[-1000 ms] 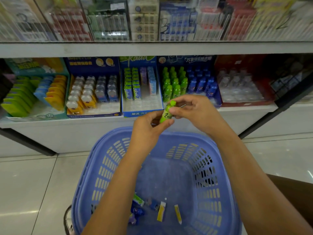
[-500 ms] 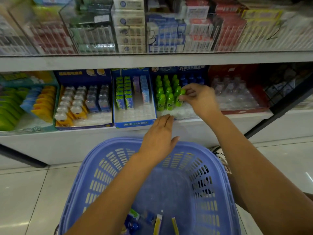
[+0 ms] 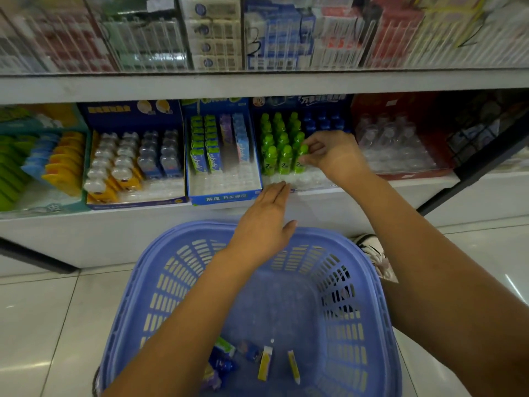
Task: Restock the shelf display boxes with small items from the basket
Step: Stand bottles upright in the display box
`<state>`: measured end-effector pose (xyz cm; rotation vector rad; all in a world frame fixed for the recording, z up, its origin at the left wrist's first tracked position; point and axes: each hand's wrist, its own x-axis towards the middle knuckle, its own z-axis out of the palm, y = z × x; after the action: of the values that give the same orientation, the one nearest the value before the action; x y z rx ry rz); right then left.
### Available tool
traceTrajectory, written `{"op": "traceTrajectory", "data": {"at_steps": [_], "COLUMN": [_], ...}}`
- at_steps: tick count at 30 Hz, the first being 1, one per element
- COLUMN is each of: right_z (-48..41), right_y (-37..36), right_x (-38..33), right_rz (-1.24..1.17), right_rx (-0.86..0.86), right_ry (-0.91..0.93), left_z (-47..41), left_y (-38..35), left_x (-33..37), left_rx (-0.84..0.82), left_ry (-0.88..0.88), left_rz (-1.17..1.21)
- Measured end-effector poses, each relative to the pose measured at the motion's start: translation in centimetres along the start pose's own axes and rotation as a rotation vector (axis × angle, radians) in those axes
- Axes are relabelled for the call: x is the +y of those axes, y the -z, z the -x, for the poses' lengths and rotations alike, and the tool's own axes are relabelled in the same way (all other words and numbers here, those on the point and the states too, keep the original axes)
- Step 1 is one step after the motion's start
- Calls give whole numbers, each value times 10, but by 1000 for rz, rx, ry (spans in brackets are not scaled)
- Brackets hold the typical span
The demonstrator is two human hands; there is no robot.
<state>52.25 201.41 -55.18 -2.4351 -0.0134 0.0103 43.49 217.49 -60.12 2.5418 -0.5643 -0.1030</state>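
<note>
My right hand [image 3: 333, 156] pinches a small green bottle [image 3: 300, 157] at the right end of the front row in the blue display box [image 3: 312, 100] of green and blue bottles. My left hand [image 3: 264, 224] hovers flat with straight fingers, its tips at the front edge of that box, above the far rim of the purple basket [image 3: 160, 282]. In the basket bottom lie several small items: two yellow sticks [image 3: 264, 363], blue pieces [image 3: 223, 363] and a green-white packet [image 3: 224, 345].
Left of the bottle box stand a blue box of green packets [image 3: 223, 196], a box of clear-capped items [image 3: 134, 164] and a box of yellow and green clips [image 3: 43, 167]. A red box [image 3: 400, 138] sits at the right. Upper shelf [image 3: 257, 84] overhangs. Tiled floor around.
My right hand carried the green bottle from above the basket to the box and set it into the front row. My left hand let go of it and now lies flat.
</note>
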Motion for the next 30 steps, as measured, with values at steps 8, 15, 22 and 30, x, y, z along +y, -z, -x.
{"op": "traceTrajectory", "data": {"at_steps": [8, 15, 22, 30], "right_z": [81, 145, 209, 228], "right_y": [-20, -166, -203, -226], "right_x": [-12, 31, 101, 94], "right_rz": [-116, 607, 446, 321], "right_rx": [-53, -921, -1021, -895], "right_ry": [58, -482, -431, -40], "left_z": [41, 122, 145, 141], "left_y": [-28, -118, -138, -151], "left_x": [-39, -82, -96, -105], "left_rx": [83, -884, -1050, -1054], "left_ry": [127, 217, 227, 339], "left_rz": [272, -59, -205, -176]}}
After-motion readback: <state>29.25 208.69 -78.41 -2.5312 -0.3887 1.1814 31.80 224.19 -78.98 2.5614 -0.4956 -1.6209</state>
